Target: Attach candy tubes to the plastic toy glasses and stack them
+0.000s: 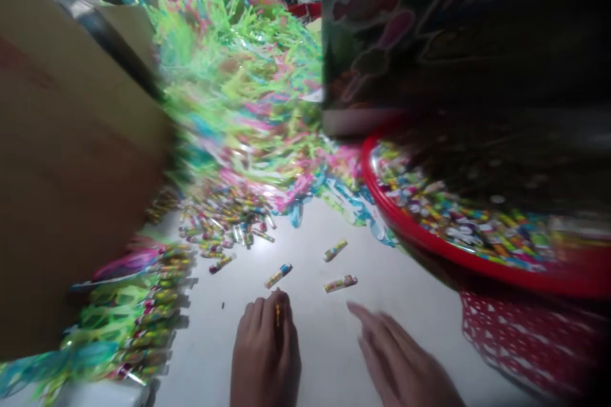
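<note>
My left hand (265, 343) rests on the white table with its fingers curled in. A small yellow-orange bit shows between the thumb and forefinger; what it is I cannot make out. To its right, my right hand (401, 359) is slightly blurred, thumb and forefinger apart, with nothing visible between them. Just beyond the left hand lies a small printed tube (278, 275) with a blue end. Two more loose tubes, one yellowish (335, 250) and one with a reddish end (340, 283), lie ahead of and between the hands.
A tube pile (224, 216) lies ahead left, before a heap of coloured plastic strips (248, 89). Tubes with green strips (157, 311) line the left. A cardboard box (71, 172) stands left. At right are a red-rimmed basin (429, 238) of small colourful pieces and a dark printed box (372, 63).
</note>
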